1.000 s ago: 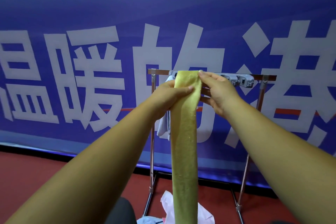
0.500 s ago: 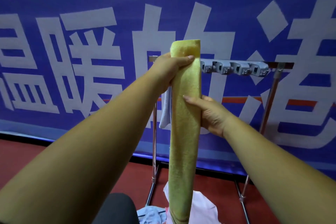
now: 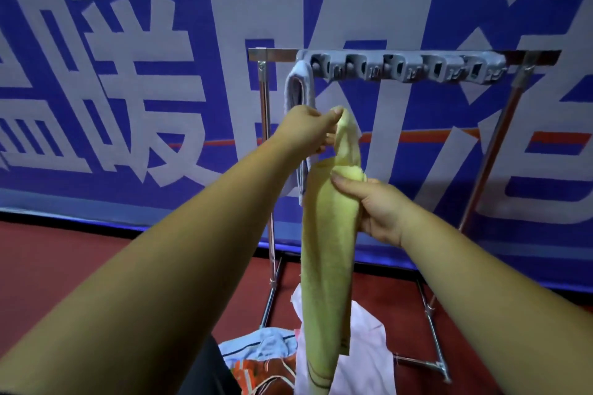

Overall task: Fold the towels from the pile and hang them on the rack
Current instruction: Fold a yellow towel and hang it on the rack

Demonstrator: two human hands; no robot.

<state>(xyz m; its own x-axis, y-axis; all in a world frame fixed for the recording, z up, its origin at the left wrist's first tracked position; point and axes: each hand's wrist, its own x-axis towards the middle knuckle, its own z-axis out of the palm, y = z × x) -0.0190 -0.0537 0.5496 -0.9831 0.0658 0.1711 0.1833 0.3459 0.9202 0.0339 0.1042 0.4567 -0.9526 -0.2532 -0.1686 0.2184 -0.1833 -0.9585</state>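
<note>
In front of the blue banner [image 3: 128,80], a metal rack [image 3: 263,106] is seen, with a grey towel [image 3: 296,88] hung near its left end beside a row of grey clips [image 3: 404,69]. The yellow towel [image 3: 324,250], folded into a long narrow strip, is held below the top bar and apart from it, its tail hanging toward the pile [image 3: 260,345] on the floor. It is judged light, soft and limp, best taken near the top end and at mid-length. Its top end is pinched by the left hand [image 3: 305,130], thumb against curled fingers; just beneath, the strip is gripped by the right hand [image 3: 375,205], fingers wrapped closely round it
</note>
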